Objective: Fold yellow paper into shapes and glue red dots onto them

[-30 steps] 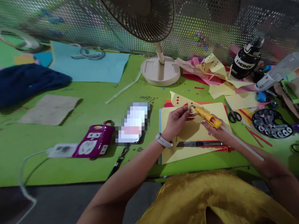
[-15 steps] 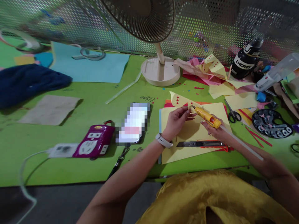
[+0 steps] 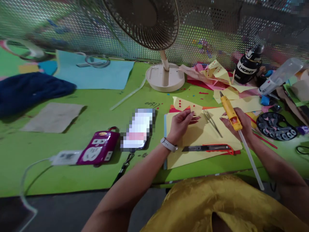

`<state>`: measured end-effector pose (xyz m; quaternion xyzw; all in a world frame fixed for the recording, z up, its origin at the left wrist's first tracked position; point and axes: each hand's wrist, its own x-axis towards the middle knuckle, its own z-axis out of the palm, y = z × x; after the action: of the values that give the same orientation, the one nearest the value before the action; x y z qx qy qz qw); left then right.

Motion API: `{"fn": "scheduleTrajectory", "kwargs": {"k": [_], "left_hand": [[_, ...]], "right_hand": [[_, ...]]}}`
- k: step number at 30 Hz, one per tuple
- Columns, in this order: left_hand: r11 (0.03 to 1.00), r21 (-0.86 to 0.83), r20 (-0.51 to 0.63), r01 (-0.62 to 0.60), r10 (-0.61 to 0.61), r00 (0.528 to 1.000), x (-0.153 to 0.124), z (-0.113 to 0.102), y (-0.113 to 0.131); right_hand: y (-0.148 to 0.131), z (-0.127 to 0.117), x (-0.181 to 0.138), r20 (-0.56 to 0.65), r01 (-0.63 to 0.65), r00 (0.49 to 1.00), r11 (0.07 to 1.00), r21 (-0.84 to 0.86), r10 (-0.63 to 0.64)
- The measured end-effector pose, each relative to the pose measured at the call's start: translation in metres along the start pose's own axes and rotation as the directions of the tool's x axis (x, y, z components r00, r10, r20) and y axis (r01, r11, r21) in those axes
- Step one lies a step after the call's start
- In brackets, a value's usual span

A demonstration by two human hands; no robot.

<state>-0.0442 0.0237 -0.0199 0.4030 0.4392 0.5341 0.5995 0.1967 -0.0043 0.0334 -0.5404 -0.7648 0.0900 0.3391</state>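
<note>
My left hand (image 3: 180, 125), with a white watch (image 3: 169, 145) at the wrist, is closed in a pinch over the yellow paper sheets (image 3: 193, 161). What its fingertips hold is too small to make out. Just beyond them lies a yellow paper scrap (image 3: 183, 103) with small red diamonds. A yellow hot glue gun (image 3: 230, 111), its clear glue stick trailing out the back, is gripped in my right hand (image 3: 242, 124), nozzle pointing away and up. Between the hands, metal tweezers (image 3: 212, 124) rest on the sheets. Nearer me lies a cutter knife (image 3: 207, 148) with a red-edged handle.
Left of the sheets are a phone (image 3: 138, 129) and a purple socket block (image 3: 99, 146) with a plugged-in white adapter. A fan (image 3: 165, 82) stands behind. At the right are paper scraps (image 3: 219, 75), a black bottle (image 3: 248, 66) and a black palette (image 3: 276, 126).
My right hand has drawn the glue gun right, away from my left fingertips, and its nozzle now points more upward. The tweezers have come into view. My left hand has hardly moved.
</note>
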Motion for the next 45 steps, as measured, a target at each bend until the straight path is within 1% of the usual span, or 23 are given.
{"fn": "scheduleTrajectory", "kwargs": {"k": [2, 4, 5, 7, 9, 11, 13, 14, 16, 18, 20, 23, 25, 27, 29, 30, 31, 33, 35, 38, 41, 43, 45], "left_hand": [[1.0, -0.007, -0.02, 0.018, -0.018, 1.0, 0.001, -0.002, 0.0], [1.0, -0.01, -0.04, 0.021, -0.021, 0.999, 0.002, -0.004, 0.0], [1.0, -0.011, -0.047, 0.015, -0.016, 0.999, 0.003, -0.005, 0.0], [1.0, -0.014, -0.06, -0.002, 0.001, 0.998, 0.004, -0.006, 0.0], [1.0, -0.01, -0.066, -0.008, 0.007, 0.998, 0.004, -0.006, 0.0], [1.0, 0.0, -0.073, -0.006, 0.006, 0.997, 0.004, -0.006, 0.001], [1.0, 0.006, -0.073, -0.001, 0.002, 0.997, 0.004, -0.006, 0.001], [1.0, 0.009, -0.072, 0.001, -0.001, 0.997, 0.004, -0.006, 0.001], [1.0, 0.01, -0.076, 0.004, -0.003, 0.997, 0.003, -0.005, 0.001], [1.0, 0.008, -0.08, 0.0, 0.0, 0.997, 0.003, -0.005, 0.001], [1.0, 0.006, -0.083, -0.008, 0.009, 0.997, 0.003, -0.006, 0.001], [1.0, 0.012, -0.082, -0.014, 0.015, 0.997, 0.004, -0.006, 0.001], [1.0, 0.009, -0.083, -0.016, 0.017, 0.996, 0.004, -0.006, 0.001], [1.0, 0.004, -0.086, -0.021, 0.021, 0.996, 0.004, -0.006, 0.0], [1.0, 0.003, -0.087, -0.026, 0.026, 0.996, 0.004, -0.006, 0.0], [1.0, 0.003, -0.087, -0.029, 0.029, 0.996, 0.004, -0.006, 0.0], [0.999, 0.001, -0.089, -0.032, 0.032, 0.996, 0.004, -0.006, 0.0], [0.999, -0.006, -0.099, -0.036, 0.035, 0.994, 0.004, -0.006, -0.001], [0.999, -0.017, -0.117, -0.037, 0.034, 0.992, 0.005, -0.006, -0.001], [0.999, -0.04, -0.132, -0.036, 0.031, 0.991, 0.006, -0.007, 0.0], [0.998, -0.057, -0.135, -0.035, 0.027, 0.99, 0.006, -0.007, 0.001], [0.997, -0.068, -0.135, -0.024, 0.015, 0.991, 0.006, -0.007, 0.002], [0.997, -0.077, -0.134, -0.013, 0.003, 0.991, 0.006, -0.006, 0.003]], "right_hand": [[0.011, -0.017, 0.002, 0.003, 0.012, 1.0, 0.997, -0.073, -0.012], [0.025, -0.032, -0.002, 0.082, -0.023, 0.996, 0.994, -0.111, 0.032], [0.034, -0.039, -0.006, 0.095, -0.068, 0.992, 0.987, -0.148, 0.083], [0.052, -0.054, -0.017, 0.061, -0.198, 0.974, 0.947, -0.252, 0.22], [0.069, -0.067, -0.03, -0.013, -0.338, 0.935, 0.876, -0.344, 0.355], [0.083, -0.079, -0.042, -0.067, -0.462, 0.876, 0.791, -0.402, 0.478], [0.093, -0.089, -0.053, -0.11, -0.54, 0.825, 0.715, -0.443, 0.555], [0.096, -0.093, -0.058, -0.133, -0.56, 0.811, 0.691, -0.458, 0.569], [0.1, -0.099, -0.068, -0.162, -0.564, 0.809, 0.668, -0.486, 0.565], [0.102, -0.104, -0.076, -0.157, -0.545, 0.818, 0.658, -0.519, 0.553], [0.103, -0.108, -0.083, -0.118, -0.52, 0.823, 0.654, -0.549, 0.556], [0.105, -0.118, -0.09, -0.049, -0.462, 0.845, 0.682, -0.566, 0.532], [0.104, -0.125, -0.09, -0.007, -0.403, 0.867, 0.693, -0.598, 0.498], [0.095, -0.129, -0.083, 0.012, -0.344, 0.886, 0.673, -0.656, 0.464], [0.078, -0.125, -0.069, 0.001, -0.294, 0.913, 0.66, -0.691, 0.408], [0.067, -0.118, -0.06, 0.003, -0.266, 0.93, 0.678, -0.686, 0.368], [0.055, -0.109, -0.05, 0.035, -0.221, 0.946, 0.721, -0.656, 0.322], [0.03, -0.083, -0.031, 0.179, -0.12, 0.95, 0.831, -0.544, 0.254], [0.008, -0.053, -0.014, 0.403, -0.02, 0.892, 0.909, -0.417, 0.204], [-0.013, -0.014, 0.001, 0.568, 0.046, 0.798, 0.918, -0.393, 0.203], [-0.02, 0.004, 0.007, 0.623, 0.078, 0.748, 0.9, -0.428, 0.231], [-0.018, 0.007, 0.008, 0.615, 0.047, 0.743, 0.897, -0.439, 0.262], [-0.013, 0.006, 0.007, 0.586, -0.046, 0.757, 0.919, -0.392, 0.288]]}}
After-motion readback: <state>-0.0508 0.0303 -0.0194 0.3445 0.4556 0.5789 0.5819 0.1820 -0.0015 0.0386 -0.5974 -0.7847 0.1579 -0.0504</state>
